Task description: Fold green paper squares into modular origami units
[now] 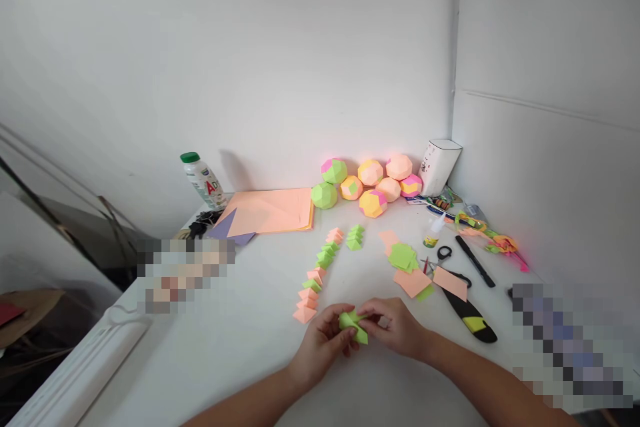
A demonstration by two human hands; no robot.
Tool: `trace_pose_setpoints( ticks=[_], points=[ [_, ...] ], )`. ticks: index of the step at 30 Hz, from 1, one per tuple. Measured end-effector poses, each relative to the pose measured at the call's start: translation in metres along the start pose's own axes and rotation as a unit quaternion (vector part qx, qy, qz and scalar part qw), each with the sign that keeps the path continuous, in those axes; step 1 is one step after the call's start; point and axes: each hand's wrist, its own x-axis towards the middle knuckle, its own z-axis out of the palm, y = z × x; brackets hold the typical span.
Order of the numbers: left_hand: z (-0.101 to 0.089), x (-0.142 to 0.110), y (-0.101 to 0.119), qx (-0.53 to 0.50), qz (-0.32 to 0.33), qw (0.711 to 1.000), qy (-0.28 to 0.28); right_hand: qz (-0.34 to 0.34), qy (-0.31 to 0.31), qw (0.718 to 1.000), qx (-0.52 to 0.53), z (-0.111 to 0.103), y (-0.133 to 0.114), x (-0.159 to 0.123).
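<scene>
A small piece of green paper (361,333), partly folded, is held between both hands above the front of the white table. My left hand (324,341) grips its left side, thumb over the front. With thumb and fingers pinched, my right hand (395,324) holds its upper right edge. Just beyond my left hand runs a row of folded paper pieces (305,314) in peach and green. A short stack of green folded pieces (355,237) stands beside the far end of that row. Loose green paper squares (403,257) and peach squares (412,283) lie beyond my right hand.
Faceted paper balls (373,203) are grouped against the wall. To the right lie scissors (444,253), a cutter knife (474,321), a black pen (475,260) and a glue bottle (432,235). Peach sheets (270,208) and a white bottle (205,181) stand at back left; a white box (440,167) back right.
</scene>
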Motion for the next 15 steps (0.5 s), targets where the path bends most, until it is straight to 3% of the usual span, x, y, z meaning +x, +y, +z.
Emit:
trace_pose_setpoints(
  ticks=[5,10,15],
  points=[
    [0.002,0.001,0.004,0.011,0.008,1.000,0.021,-0.047,-0.031,0.998,-0.039,-0.002,-0.006,-0.001],
    [0.005,0.000,0.013,0.052,0.059,0.997,-0.001,-0.046,-0.030,0.997,-0.059,0.000,-0.007,0.000],
    [0.002,-0.001,0.014,0.118,0.062,0.991,-0.022,-0.070,-0.009,0.993,-0.091,0.003,-0.006,-0.001]
  ],
)
